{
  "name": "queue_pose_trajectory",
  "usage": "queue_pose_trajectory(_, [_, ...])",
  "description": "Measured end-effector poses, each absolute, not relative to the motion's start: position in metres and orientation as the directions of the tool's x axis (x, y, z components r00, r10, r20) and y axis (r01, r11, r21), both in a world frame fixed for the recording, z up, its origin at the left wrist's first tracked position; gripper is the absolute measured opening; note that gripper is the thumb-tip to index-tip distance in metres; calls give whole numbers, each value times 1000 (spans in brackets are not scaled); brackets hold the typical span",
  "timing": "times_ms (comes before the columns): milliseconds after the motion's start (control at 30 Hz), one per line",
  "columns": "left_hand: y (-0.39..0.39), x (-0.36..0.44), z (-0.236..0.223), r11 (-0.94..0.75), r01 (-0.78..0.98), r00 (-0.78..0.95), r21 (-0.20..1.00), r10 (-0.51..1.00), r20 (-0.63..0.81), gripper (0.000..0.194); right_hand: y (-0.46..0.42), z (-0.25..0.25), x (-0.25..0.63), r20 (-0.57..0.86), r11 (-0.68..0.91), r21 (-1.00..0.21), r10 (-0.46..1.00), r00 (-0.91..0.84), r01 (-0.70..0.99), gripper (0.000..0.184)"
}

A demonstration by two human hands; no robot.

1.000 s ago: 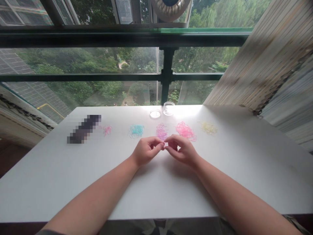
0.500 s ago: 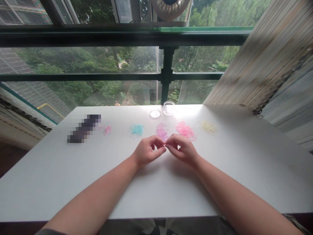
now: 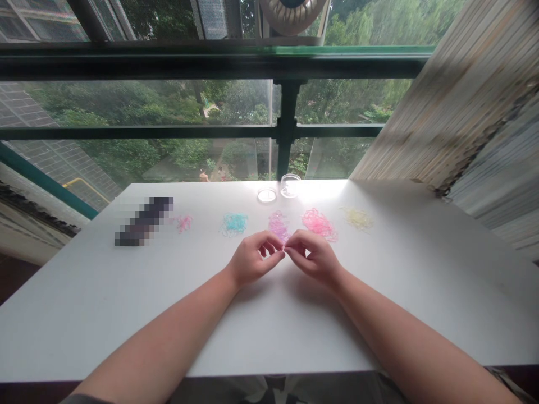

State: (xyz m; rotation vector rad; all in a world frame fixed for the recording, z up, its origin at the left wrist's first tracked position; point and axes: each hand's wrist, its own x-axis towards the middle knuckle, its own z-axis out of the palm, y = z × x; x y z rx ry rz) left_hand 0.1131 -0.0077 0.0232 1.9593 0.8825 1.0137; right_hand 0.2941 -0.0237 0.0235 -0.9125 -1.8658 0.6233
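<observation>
The left hand [image 3: 252, 259] and right hand [image 3: 315, 258] met at the fingertips above the table [image 3: 269, 331], each thumb drawn near its forefinger; whether either was clamped on something was too small to tell. Just beyond the fingertips lay the purple pile [image 3: 278, 222], its long axis running straight away from the person, its near end partly hidden by the fingers. Just right of it the pink pile [image 3: 319, 223] slanted from far left to near right; the teal pile [image 3: 235, 223] lay left, the yellow pile [image 3: 357, 219] farther right. The lid [image 3: 266, 195] and cup [image 3: 297, 189] stood near the far edge, while bare white surface stretched from the wrists to the near edge
</observation>
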Motion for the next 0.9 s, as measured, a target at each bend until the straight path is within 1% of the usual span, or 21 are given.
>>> queue_pose_trajectory(333, [-5, 112, 23, -474, 226, 443, 851, 828, 344, 7, -25, 25, 296, 524, 596, -731, 803, -285, 333, 7])
queue_pose_trajectory(467, [-5, 112, 23, -474, 239, 442, 848, 830, 340, 7, -25, 27, 297, 536, 558, -772, 829, -160, 304, 7])
queue_pose_trajectory(533, [-5, 111, 23, -472, 241, 443, 848, 831, 337, 7, -25, 28, 298, 530, 543, -790, 838, -126, 285, 7])
queue_pose_trajectory(667, [-5, 111, 22, -475, 243, 447, 846, 829, 337, 8, -26, 27, 298, 500, 544, -797, 838, -218, 261, 4])
queue_pose_trajectory(767, [-5, 111, 22, -473, 248, 440, 846, 832, 336, 8, -27, 27, 297, 485, 559, -783, 824, -294, 274, 10])
queue_pose_trajectory(900, [-6, 112, 22, -473, 254, 443, 844, 832, 333, 9, -26, 25, 296, 492, 586, -739, 807, -328, 334, 3])
